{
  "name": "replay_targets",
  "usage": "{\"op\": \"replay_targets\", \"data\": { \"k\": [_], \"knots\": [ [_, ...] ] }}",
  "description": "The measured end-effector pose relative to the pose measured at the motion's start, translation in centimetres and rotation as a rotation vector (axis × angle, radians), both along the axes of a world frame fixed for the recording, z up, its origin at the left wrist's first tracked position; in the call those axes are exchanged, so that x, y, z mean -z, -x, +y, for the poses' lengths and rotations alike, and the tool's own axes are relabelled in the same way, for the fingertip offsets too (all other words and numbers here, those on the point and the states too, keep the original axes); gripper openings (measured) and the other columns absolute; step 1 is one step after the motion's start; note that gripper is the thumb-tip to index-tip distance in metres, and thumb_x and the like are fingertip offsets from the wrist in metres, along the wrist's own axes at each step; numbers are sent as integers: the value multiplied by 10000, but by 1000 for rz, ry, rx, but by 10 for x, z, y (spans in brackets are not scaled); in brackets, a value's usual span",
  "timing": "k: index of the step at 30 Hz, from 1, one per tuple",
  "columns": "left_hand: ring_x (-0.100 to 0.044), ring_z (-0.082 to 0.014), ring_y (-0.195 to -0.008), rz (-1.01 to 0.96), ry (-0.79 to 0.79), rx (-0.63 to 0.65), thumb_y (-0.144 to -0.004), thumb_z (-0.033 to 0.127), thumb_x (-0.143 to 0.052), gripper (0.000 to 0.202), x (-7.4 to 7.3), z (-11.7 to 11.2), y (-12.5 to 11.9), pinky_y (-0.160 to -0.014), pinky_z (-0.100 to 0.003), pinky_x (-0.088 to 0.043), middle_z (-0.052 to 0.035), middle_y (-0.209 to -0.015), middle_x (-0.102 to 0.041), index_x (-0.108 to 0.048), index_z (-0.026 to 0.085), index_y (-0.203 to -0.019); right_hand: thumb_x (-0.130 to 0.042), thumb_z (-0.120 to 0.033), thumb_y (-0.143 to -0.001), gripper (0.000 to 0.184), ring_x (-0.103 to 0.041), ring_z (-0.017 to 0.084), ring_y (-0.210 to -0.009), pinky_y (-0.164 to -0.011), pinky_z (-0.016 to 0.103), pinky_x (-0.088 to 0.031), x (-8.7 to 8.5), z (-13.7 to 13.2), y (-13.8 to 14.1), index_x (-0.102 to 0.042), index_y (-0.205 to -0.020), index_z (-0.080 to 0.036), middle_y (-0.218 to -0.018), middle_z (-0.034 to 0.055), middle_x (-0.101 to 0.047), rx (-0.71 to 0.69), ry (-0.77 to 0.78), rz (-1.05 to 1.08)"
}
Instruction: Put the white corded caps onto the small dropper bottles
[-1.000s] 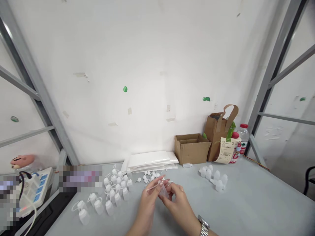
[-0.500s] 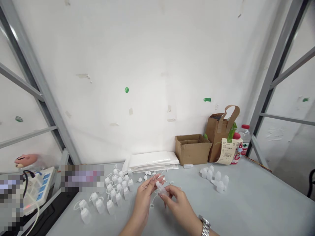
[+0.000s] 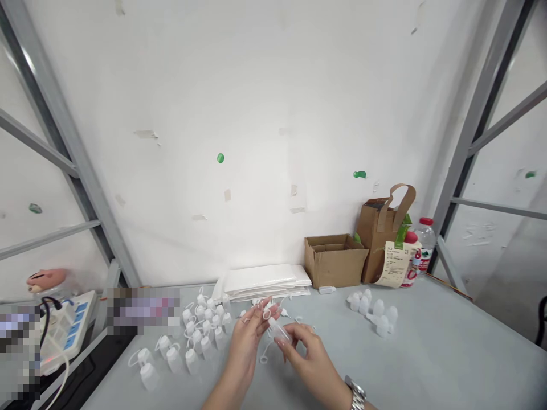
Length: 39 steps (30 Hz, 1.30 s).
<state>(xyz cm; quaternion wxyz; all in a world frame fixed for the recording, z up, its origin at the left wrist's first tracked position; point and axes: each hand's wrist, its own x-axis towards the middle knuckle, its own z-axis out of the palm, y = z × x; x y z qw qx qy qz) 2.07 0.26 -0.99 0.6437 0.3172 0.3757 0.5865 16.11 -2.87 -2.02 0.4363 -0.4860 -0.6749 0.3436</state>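
Note:
My right hand [image 3: 301, 344] grips a small translucent squeeze bottle [image 3: 280, 332] between thumb and fingers, its neck tilted up to the left. My left hand [image 3: 252, 330] is pinched at the bottle's neck on a small white ring strap [image 3: 267, 314]. Another ring strap [image 3: 264, 359] lies on the table below the hands. Behind the fingers are several loose white caps [image 3: 285, 312], partly hidden. To the left stand several capped bottles [image 3: 206, 346] with ring straps. Several bottles without straps [image 3: 382, 326] lie or stand to the right.
Flat white packs [image 3: 260, 279] lie along the wall beside an open cardboard box [image 3: 335, 267]. A paper bag [image 3: 374, 239] and a red-capped water bottle [image 3: 425, 239] stand at the back right. A power strip [image 3: 74, 327] with cables is at the left edge.
My left hand has drawn slightly to the left and down, and a white ring now shows at its fingertips by the neck. My right hand keeps hold of the bottle.

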Motion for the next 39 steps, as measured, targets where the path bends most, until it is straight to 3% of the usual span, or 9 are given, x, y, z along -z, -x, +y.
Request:
{"op": "replay_targets", "data": {
  "k": [6,13,19,25,32,36,39],
  "knots": [
    [-641,-280,-984,34,5,24,-668,423,-699,384,0,-4,-5,-949,-418,-425,-118,-987,-720,-674,166,-952,-571,-352,-792,179,-514,212,-793,-742,288,-390,2,-3,2,-651,-725,-207,-696,22,-619,-25,0,-68],
    [-640,-305,-966,131,-58,21,-601,450,-733,460,1,-4,-8,-917,-424,-429,-140,-948,-725,-692,144,-941,-491,-483,-832,336,-530,196,-735,-734,288,-380,4,4,1,-657,-806,-193,-636,5,-619,79,11,6],
    [-630,-293,-981,183,-86,54,-627,434,-714,387,-1,-5,-7,-916,-395,-426,-133,-994,-714,-709,154,-894,-483,-558,-811,411,-531,183,-660,-652,270,-385,3,7,-1,-655,-794,-185,-599,-3,-596,94,42,70],
    [-630,-280,-962,164,-107,86,-690,394,-662,295,-6,-8,-7,-900,-386,-430,-123,-984,-716,-711,150,-849,-503,-514,-819,357,-534,198,-724,-737,295,-385,6,6,-1,-657,-841,-193,-681,12,-642,107,0,7],
    [-562,-274,-1079,94,-91,162,-683,316,-648,295,-7,-9,-7,-975,-384,-351,-106,-1043,-695,-699,164,-932,-522,-501,-811,340,-524,211,-773,-753,298,-398,7,4,0,-669,-901,-207,-728,26,-661,136,-35,11],
    [-563,-283,-1074,51,-69,192,-674,296,-618,258,-7,-10,-8,-921,-374,-379,-105,-1044,-692,-696,162,-880,-518,-487,-821,323,-529,198,-769,-773,296,-387,5,3,0,-664,-852,-201,-721,25,-658,89,-49,20],
    [-561,-288,-1078,34,-38,219,-659,280,-592,256,-7,-11,-7,-850,-358,-412,-103,-1023,-699,-692,163,-864,-497,-515,-823,363,-537,172,-683,-693,277,-409,6,4,1,-644,-792,-185,-672,16,-632,-16,38,108]
  ]
}}
